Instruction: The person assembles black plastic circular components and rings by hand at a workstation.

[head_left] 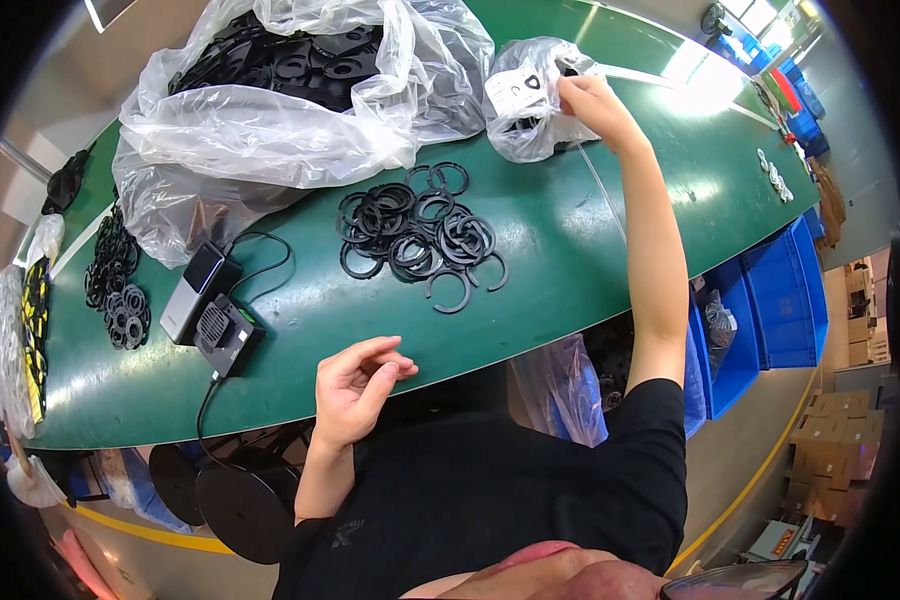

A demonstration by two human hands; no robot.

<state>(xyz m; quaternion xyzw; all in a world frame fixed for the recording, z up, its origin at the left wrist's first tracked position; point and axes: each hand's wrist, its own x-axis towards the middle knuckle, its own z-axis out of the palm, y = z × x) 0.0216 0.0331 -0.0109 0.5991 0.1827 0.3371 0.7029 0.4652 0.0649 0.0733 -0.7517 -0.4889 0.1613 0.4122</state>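
My right hand [592,108] reaches across the green table to a small clear plastic bag [530,140] holding black parts and a white printed label. Its fingers are bent together at the bag's mouth, and the fingertips are partly hidden, so what they grip does not show. My left hand [358,388] hovers by the table's near edge, fingers loosely curled and thumb apart, with nothing visible in it. Between the hands, a loose pile of black open rings [410,225] lies on the tabletop, some overlapping.
A large clear bag of black plastic parts [280,70] takes up the far left. Nearer stand a cabled grey-black device [225,335] and smaller heaps of black rings [127,315]. Blue bins [770,300] sit beyond the table's right edge, and a black round stool [250,510] stands below.
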